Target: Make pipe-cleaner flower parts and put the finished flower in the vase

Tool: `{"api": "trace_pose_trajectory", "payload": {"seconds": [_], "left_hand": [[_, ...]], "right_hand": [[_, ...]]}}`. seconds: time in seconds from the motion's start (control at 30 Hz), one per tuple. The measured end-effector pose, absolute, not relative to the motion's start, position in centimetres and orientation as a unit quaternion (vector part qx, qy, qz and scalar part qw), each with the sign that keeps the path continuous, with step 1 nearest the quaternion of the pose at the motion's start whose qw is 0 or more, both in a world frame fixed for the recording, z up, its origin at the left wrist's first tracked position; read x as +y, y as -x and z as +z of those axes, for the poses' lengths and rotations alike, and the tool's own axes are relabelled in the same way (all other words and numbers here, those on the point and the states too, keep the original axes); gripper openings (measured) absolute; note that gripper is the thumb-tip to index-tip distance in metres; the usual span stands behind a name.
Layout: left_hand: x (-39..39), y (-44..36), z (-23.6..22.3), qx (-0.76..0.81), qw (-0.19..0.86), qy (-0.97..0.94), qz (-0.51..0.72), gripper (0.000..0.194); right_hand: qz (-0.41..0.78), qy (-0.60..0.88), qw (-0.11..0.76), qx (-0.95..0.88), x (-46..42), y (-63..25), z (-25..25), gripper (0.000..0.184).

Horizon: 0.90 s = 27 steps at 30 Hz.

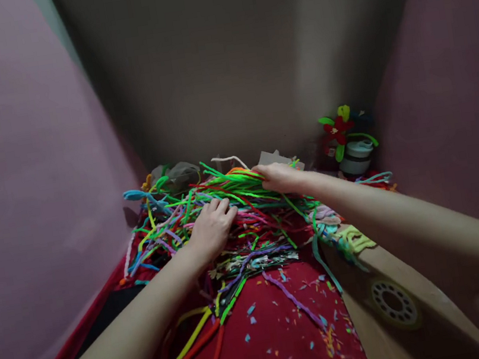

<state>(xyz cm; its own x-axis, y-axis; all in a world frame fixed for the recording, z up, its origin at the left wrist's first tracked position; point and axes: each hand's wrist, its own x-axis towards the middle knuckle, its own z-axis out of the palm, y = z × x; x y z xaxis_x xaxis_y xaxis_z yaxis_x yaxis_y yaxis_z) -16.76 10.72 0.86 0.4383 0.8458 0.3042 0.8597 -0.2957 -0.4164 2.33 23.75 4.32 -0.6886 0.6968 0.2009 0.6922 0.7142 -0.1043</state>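
Note:
A big tangled heap of coloured pipe cleaners lies on a red cloth. My left hand rests palm down on the middle of the heap, its fingers curled into the strands. My right hand reaches further back and closes on a bundle of bright green pipe cleaners at the top of the heap. Both forearms stretch in from the bottom corners.
Small coloured clippings litter the red cloth. A cardboard box with a round tape roll on it sits at the right. A pipe-cleaner flower stands in a small pot at the back right. Pink walls close in on both sides.

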Motion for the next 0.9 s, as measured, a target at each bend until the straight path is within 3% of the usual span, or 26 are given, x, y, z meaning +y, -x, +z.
{"api": "trace_pose_trajectory", "payload": {"seconds": [0.13,0.3,0.57,0.9], "left_hand": [[10.5,17.3,0.0,-0.499,0.272,0.823,0.005,0.020],[9.1,17.4,-0.9,-0.490,0.267,0.829,0.024,0.021],[9.6,15.6,1.1,-0.532,0.309,0.786,-0.049,0.054],[10.3,15.1,-0.5,-0.527,0.214,0.823,0.009,0.038]], "right_hand": [[0.093,0.361,0.113,-0.921,26.6,-2.0,5.9,0.037],[0.173,0.363,0.125,-0.907,28.0,-2.1,6.9,0.036],[0.328,0.355,0.154,-0.862,28.7,-2.5,6.4,0.036],[0.382,0.348,0.178,-0.837,28.9,-2.8,5.9,0.038]]}}
